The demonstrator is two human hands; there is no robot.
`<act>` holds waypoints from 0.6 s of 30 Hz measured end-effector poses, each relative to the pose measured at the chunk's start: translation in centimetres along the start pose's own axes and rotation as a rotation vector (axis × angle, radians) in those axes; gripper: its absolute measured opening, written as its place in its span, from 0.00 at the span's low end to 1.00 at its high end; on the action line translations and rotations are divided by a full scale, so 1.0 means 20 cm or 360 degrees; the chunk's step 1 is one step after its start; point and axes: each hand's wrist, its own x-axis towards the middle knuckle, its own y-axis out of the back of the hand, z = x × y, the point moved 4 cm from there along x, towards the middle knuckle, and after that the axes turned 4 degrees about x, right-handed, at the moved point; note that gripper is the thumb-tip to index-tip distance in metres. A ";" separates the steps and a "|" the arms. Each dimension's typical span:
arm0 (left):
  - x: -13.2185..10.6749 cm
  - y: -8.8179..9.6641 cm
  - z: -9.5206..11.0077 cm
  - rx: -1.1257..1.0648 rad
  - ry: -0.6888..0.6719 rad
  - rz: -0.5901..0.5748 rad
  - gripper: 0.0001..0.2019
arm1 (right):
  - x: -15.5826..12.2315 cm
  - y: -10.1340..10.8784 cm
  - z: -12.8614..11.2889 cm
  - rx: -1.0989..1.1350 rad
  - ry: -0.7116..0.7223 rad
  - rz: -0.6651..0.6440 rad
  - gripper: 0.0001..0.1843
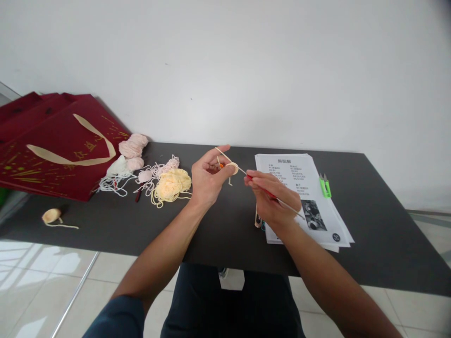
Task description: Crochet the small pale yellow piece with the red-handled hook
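Observation:
My left hand [210, 174] pinches a small cream crochet piece [232, 168] between thumb and fingers, with yarn looped over the raised index finger. Something orange, perhaps a stitch marker [221, 165], shows by its fingers. My right hand [274, 196] grips a crochet hook [266, 191] with a red handle, held like a pen. Its metal tip points left and reaches the crochet piece, while the other end sticks out past the hand. To the left of my left hand lies a pale yellow yarn ball [172, 185], and a strand runs from it toward that wrist.
Printed sheets [289, 164] lie under and beyond my right hand, with green thread snips [324, 186] at their edge. Pink yarn [133, 145] and white yarn [118, 169] lie by dark red gift bags [52, 145]. A small crocheted cup shape [51, 215] sits at the left on the dark table [225, 244].

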 end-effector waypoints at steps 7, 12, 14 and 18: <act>0.00 -0.01 -0.01 -0.0105 0.0053 -0.0006 0.33 | -0.01 -0.05 0.09 0.0574 -0.0765 0.0351 0.09; -0.01 -0.01 0.01 -0.0058 -0.0077 0.0068 0.32 | -0.02 -0.07 0.15 0.0818 -0.0957 0.0370 0.07; -0.02 -0.02 0.03 0.0028 -0.0128 0.0120 0.31 | -0.02 -0.07 0.15 0.0807 -0.0992 0.0370 0.06; -0.03 -0.02 0.03 0.0107 -0.0168 0.0181 0.30 | -0.03 -0.07 0.13 0.0706 -0.0937 0.0377 0.06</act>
